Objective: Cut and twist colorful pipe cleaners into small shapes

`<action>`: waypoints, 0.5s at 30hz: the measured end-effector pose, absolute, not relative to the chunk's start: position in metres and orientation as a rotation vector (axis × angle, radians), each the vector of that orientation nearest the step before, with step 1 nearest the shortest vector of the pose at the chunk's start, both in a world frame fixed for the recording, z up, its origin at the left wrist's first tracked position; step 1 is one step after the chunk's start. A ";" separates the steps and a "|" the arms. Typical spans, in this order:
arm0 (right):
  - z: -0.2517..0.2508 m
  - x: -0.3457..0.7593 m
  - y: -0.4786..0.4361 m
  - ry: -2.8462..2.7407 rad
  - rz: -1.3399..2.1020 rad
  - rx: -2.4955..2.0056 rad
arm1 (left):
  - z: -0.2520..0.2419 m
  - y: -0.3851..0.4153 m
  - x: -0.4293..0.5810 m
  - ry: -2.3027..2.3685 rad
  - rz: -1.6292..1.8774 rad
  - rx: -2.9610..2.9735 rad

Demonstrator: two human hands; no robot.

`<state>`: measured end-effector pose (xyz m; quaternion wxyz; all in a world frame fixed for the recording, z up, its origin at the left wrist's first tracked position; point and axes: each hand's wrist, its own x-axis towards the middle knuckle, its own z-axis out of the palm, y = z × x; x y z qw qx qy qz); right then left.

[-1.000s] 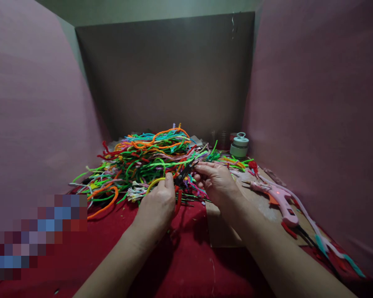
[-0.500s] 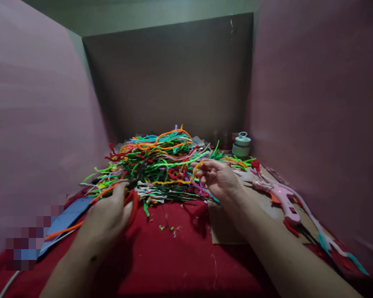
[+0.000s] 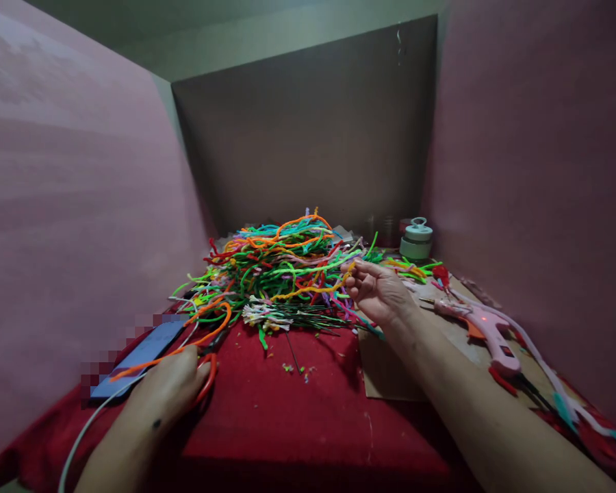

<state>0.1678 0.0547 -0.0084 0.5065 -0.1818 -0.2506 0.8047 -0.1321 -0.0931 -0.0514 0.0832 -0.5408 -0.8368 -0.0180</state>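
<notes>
My left hand (image 3: 177, 383) is closed round a pair of scissors (image 3: 209, 383) with red-orange handles, low over the red cloth at left. Its dark blades point away toward the pile. An orange pipe cleaner (image 3: 228, 311) curves behind this hand; whether the fingers touch it I cannot tell. My right hand (image 3: 382, 294) pinches one end of a yellow-orange pipe cleaner (image 3: 300, 294), which stretches left across the front of a large heap of mixed-colour pipe cleaners (image 3: 287, 257). Below it lies a bundle of thin dark stems with whitish tufted ends (image 3: 267, 315).
A pink glue gun (image 3: 487, 332) with a lit red light rests on cardboard (image 3: 390, 373) at right, its cord running forward. A mint-green jar (image 3: 415, 239) stands behind. A blue phone-like slab (image 3: 138, 359) and white cable (image 3: 82, 424) lie left. Small clippings dot the red cloth (image 3: 267, 424).
My left hand with the scissors has drawn back from the heap toward me. My right hand still pinches the yellow-orange pipe cleaner. The whole view has shifted slightly.
</notes>
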 end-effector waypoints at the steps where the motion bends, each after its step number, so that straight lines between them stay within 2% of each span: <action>1: -0.008 0.168 0.055 -0.619 1.941 -0.422 | -0.049 -0.090 -0.133 -2.511 0.020 -1.612; 3: -0.009 0.169 0.055 -0.656 1.933 -0.394 | -0.042 -0.085 -0.131 -2.493 0.116 -1.634; 7: -0.011 0.168 0.054 -0.718 1.934 -0.346 | -0.022 -0.076 -0.103 -2.397 0.067 -1.746; 12: -0.012 0.164 0.052 -0.752 1.924 -0.237 | -0.006 -0.032 -0.028 -1.724 -0.605 -2.340; 15: -0.012 0.165 0.054 -0.779 1.888 -0.192 | -0.009 0.007 0.004 -1.463 -0.720 -2.577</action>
